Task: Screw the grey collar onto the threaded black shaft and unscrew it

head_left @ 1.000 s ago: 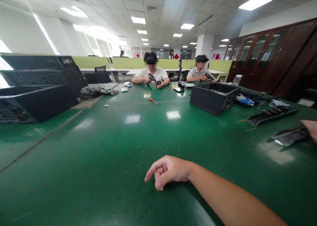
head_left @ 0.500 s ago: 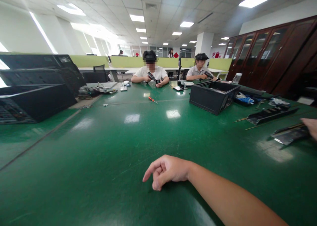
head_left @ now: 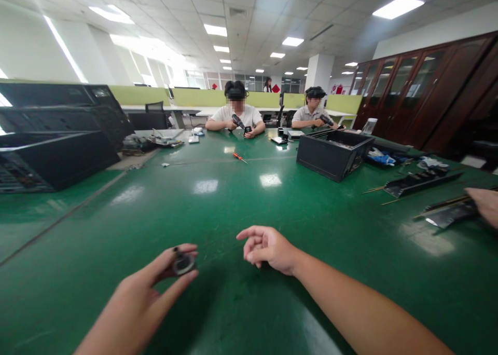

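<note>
In the lower left, my left hand is closed around a small round dark part with a greyish face. Thumb and fingers grip it at its edges, above the green tabletop; its exact kind is blurred. My right hand is over the table to the right of it, a gap between the two. Its index finger points left while the other fingers curl loosely, and nothing shows in them.
An orange screwdriver lies mid-table. Black computer cases stand right and left. Metal panels lie at right near another person's hand. Across the table, two people hold power drills.
My left hand has come into view from below with the round part in it. My right hand has moved slightly up and right.
</note>
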The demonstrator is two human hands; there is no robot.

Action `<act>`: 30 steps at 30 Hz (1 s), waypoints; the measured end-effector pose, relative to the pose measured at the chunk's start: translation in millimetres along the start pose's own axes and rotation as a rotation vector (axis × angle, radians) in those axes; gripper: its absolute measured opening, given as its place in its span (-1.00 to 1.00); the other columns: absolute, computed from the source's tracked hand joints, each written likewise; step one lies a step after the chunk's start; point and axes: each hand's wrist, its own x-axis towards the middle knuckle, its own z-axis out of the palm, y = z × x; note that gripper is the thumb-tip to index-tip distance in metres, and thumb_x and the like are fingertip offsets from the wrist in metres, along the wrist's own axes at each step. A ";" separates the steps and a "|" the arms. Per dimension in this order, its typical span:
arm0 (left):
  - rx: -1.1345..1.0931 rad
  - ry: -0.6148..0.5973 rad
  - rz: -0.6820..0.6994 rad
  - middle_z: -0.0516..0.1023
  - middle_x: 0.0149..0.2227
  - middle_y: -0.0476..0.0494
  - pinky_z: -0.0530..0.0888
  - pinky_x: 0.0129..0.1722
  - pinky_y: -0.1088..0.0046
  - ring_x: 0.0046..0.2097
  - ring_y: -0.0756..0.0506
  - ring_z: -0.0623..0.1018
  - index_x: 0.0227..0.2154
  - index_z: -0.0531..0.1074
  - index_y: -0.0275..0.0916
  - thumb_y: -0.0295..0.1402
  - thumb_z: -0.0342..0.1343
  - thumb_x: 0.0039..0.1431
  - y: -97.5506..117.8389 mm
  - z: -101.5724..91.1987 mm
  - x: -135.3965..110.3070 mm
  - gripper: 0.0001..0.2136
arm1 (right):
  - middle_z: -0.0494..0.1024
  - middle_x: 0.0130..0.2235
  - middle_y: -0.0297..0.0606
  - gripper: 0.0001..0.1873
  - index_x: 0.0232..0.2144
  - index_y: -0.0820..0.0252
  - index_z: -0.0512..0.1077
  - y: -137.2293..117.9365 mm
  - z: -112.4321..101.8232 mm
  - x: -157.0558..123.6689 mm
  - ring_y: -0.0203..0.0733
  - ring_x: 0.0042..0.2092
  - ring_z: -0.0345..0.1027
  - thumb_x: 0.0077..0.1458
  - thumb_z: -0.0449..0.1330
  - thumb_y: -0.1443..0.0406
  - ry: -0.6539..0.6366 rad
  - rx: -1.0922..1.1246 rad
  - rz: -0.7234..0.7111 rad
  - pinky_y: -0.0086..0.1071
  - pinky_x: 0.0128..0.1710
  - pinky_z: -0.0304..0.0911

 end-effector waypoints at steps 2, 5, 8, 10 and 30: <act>0.099 -0.190 0.143 0.63 0.00 -0.18 0.51 0.10 0.17 0.02 -0.29 0.60 0.02 0.54 -0.10 -0.06 0.20 0.15 9.2 25.6 21.3 -0.58 | 0.50 -0.35 -0.42 -0.44 -0.05 0.21 0.41 2.6 -6.1 3.5 -0.45 -0.51 0.25 -0.20 0.27 0.47 0.125 -0.021 -0.112 -0.51 -0.47 0.20; 0.138 -0.291 0.323 0.60 0.05 -0.15 0.49 0.12 0.24 0.06 -0.20 0.58 0.10 0.48 -0.08 -0.25 0.09 0.26 14.2 56.1 34.6 -0.64 | 0.46 -0.18 -0.35 -0.33 0.00 0.14 0.33 5.5 -11.3 4.9 -0.40 -0.38 0.37 -0.27 0.16 0.53 0.081 -0.113 -0.180 -0.48 -0.38 0.24; 0.131 -0.249 0.387 0.61 -0.03 -0.12 0.54 0.00 0.35 -0.04 -0.14 0.61 0.07 0.46 -0.08 -0.36 0.14 0.21 5.9 66.6 27.6 -0.65 | 0.43 -0.04 -0.28 -0.25 0.03 0.07 0.27 5.6 -7.7 -0.4 -0.31 -0.24 0.41 -0.30 0.12 0.56 -0.037 -0.354 -0.227 -0.45 -0.31 0.26; 0.102 -0.242 0.420 0.62 -0.15 -0.09 0.55 -0.13 0.42 -0.15 -0.10 0.61 -0.06 0.49 -0.10 -0.41 0.18 0.17 0.1 66.6 21.5 -0.73 | 0.46 -0.03 -0.29 -0.25 0.01 0.05 0.27 3.6 -2.7 -5.7 -0.26 -0.20 0.41 -0.30 0.14 0.58 -0.084 -0.547 -0.252 -0.41 -0.26 0.28; -0.104 -0.052 0.521 0.60 -0.21 -0.01 0.52 -0.19 0.58 -0.21 0.01 0.60 -0.09 0.58 -0.06 -0.51 0.26 0.12 -9.3 70.2 26.2 -0.69 | 0.58 -0.30 -0.28 -0.71 -0.21 0.16 0.53 -5.2 11.5 -17.6 -0.19 -0.31 0.44 -0.05 0.36 0.27 0.131 -0.864 -0.388 -0.37 -0.26 0.30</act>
